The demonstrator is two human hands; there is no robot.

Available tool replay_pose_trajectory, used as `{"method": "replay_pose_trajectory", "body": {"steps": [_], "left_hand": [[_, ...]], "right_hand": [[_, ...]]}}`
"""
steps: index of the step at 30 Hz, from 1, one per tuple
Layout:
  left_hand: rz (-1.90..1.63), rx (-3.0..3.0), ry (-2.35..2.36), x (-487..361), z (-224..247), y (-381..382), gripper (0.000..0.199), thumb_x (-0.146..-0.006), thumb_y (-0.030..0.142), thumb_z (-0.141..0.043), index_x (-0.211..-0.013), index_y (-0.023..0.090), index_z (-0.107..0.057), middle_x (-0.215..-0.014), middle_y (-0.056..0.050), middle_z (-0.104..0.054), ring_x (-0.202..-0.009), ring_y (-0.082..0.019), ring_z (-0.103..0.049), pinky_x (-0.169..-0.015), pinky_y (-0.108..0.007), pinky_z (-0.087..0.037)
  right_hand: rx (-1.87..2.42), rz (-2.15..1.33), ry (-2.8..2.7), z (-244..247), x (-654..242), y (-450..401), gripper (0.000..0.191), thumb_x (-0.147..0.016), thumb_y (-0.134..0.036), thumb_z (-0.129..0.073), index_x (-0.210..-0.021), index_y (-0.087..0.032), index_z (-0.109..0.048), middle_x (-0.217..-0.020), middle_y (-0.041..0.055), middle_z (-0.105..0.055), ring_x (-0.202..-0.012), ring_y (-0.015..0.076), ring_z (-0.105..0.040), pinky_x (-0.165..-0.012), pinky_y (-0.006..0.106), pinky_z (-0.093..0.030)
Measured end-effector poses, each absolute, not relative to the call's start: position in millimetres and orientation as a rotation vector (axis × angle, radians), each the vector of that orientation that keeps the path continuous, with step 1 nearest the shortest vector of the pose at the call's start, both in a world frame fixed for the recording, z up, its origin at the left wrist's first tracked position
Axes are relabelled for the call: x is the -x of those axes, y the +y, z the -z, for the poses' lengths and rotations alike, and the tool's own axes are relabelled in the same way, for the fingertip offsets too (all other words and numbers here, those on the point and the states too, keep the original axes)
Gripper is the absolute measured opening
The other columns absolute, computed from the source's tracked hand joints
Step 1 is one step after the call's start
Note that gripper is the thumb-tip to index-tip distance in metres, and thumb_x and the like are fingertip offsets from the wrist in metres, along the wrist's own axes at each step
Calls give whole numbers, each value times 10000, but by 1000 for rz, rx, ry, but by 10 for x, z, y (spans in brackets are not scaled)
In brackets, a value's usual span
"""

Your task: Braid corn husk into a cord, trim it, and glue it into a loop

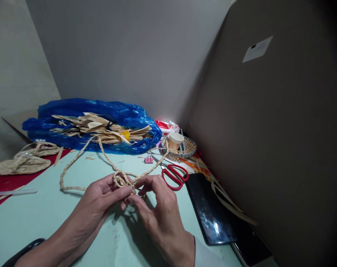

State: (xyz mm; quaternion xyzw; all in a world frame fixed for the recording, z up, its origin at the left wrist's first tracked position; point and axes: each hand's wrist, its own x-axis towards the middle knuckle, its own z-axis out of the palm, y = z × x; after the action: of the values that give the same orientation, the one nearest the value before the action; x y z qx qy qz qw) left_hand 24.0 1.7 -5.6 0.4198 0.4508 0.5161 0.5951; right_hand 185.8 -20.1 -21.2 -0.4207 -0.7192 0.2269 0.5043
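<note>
My left hand (107, 194) is closed on a small looped coil of braided straw cord (121, 179), with the thumb pressed along its lower side. The fingers of my right hand (160, 207) curl against the right edge of the same coil; the exact contact of its fingertips is partly hidden. From the coil, long lengths of the braid run over the table, one in a wide loop to the left and one up to the right. Red-handled scissors (174, 177) lie just beyond my right hand, their blades pointing away to the left.
A blue plastic bag (140, 115) holds dry straw strips (98, 128) at the back. Woven straw soles (20, 165) lie on red material at left. A paper cup (175, 140) stands in a basket (191, 147). A pink binder clip (149, 159) and black tablet (210, 211) are nearby.
</note>
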Motion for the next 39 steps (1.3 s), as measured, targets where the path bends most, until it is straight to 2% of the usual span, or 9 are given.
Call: {"method": "replay_pose_trajectory", "body": {"steps": [7, 11, 16, 20, 23, 29, 31, 36, 39], "left_hand": [[-1202, -973, 1032, -272, 64, 50, 401, -560, 423, -900, -839, 168, -767, -653, -32, -682, -599, -219, -637, -562, -322, -514], [-1167, -1002, 1027, -264, 82, 53, 336, -590, 386, -898, -803, 161, -770, -654, -26, -660, -600, -191, -598, -558, -295, -493], [-1122, -1075, 1049, -224, 120, 40, 217, -714, 362, -845, -760, 164, -769, -692, -17, -645, -586, -126, -503, -542, -220, -441], [-1089, -1208, 1105, -223, 147, 44, 246, -694, 408, -851, -699, 172, -780, -577, -12, -614, -512, -140, -492, -472, -230, -398], [-1036, -1280, 1106, -249, 159, 33, 295, -715, 471, -817, -702, 180, -775, -576, -17, -619, -492, -144, -494, -471, -240, -400], [-949, -1357, 1071, -292, 161, -2, 276, -757, 481, -754, -697, 213, -732, -631, -2, -591, -591, -166, -491, -539, -239, -419], [-931, -1383, 1087, -293, 148, -9, 251, -752, 472, -747, -706, 225, -735, -658, -12, -625, -624, -184, -518, -572, -250, -442], [-913, -1465, 1152, -288, 108, -54, 283, -783, 493, -679, -624, 259, -692, -667, -29, -669, -680, -239, -590, -623, -279, -486], [-909, -1522, 1181, -282, 139, -78, 238, -814, 503, -633, -758, 293, -732, -755, -30, -718, -787, -280, -645, -681, -292, -513]], "right_hand": [[1006, -529, -1657, 228, -1818, -178, 124, -890, -143, -713, -947, -197, -616, -900, 25, -669, -829, 192, -614, -733, 303, -481], [997, -696, -1577, 217, -1806, -182, 97, -884, -177, -700, -951, -180, -630, -907, 44, -664, -810, 193, -621, -728, 319, -502], [1001, -778, -1518, 184, -1800, -198, 33, -910, -183, -608, -930, -181, -635, -881, 37, -660, -773, 174, -606, -730, 314, -495], [1041, -855, -1464, 166, -1809, -174, 33, -900, -213, -619, -896, -181, -626, -836, 26, -667, -750, 169, -609, -704, 299, -489], [1047, -937, -1410, 169, -1822, -147, 61, -891, -244, -641, -892, -184, -627, -810, 17, -674, -714, 163, -616, -677, 285, -494], [1010, -1171, -1323, 217, -1844, -114, 77, -898, -262, -651, -906, -189, -676, -756, 8, -675, -673, 162, -616, -623, 265, -493], [998, -1197, -1320, 221, -1848, -109, 86, -900, -249, -650, -915, -188, -708, -779, 16, -681, -691, 167, -614, -636, 273, -498], [1079, -1053, -1412, 182, -1855, -134, 146, -917, -181, -649, -865, -198, -784, -831, 41, -702, -814, 201, -648, -724, 298, -503], [1123, -953, -1481, 166, -1850, -156, 162, -932, -184, -660, -845, -199, -795, -794, 38, -690, -821, 207, -651, -733, 303, -493]]}}
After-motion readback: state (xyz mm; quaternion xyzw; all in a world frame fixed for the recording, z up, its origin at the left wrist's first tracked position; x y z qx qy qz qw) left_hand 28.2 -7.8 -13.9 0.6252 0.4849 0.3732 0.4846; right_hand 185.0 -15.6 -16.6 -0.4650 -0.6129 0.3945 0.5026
